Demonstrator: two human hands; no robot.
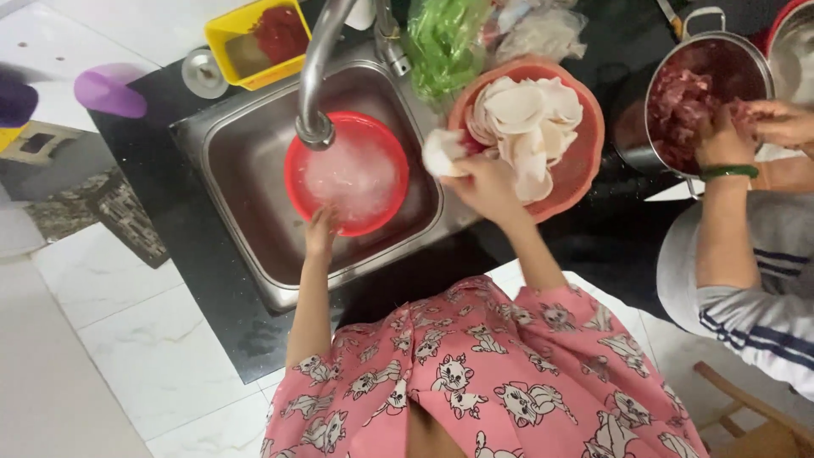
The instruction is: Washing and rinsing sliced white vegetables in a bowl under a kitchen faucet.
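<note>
Slice (443, 153) in right grip (485, 188) (fingertips)

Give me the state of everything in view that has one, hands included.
Tap: whether it runs is unclear.
Red bowl: in sink, full of foamy water.
Orange colander: heaped with white slices.
Steel pot: holds raw meat.
Left hand: on the red bowl's rim.
Right hand: gripping one white slice.
</note>
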